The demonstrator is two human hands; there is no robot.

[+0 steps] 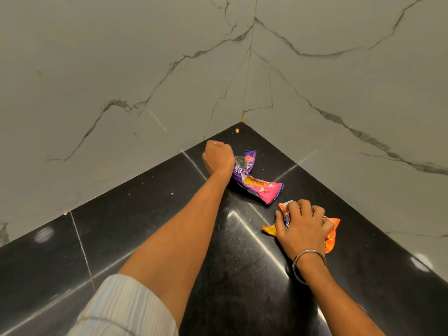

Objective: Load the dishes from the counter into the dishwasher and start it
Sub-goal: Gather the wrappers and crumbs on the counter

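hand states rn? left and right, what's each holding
Left hand: fingers curled, gripping the crumpled purple-and-pink foil snack wrapper on the black stone counter.
Right hand: fingers curled over the crumpled orange foil snack wrapper, grasping it.

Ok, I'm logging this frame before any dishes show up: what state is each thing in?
left hand: fist closed, gripping the end of the purple-pink wrapper
purple-pink wrapper: crumpled, lying on the black counter
right hand: fingers curled over the orange wrapper
orange wrapper: crumpled, on the counter
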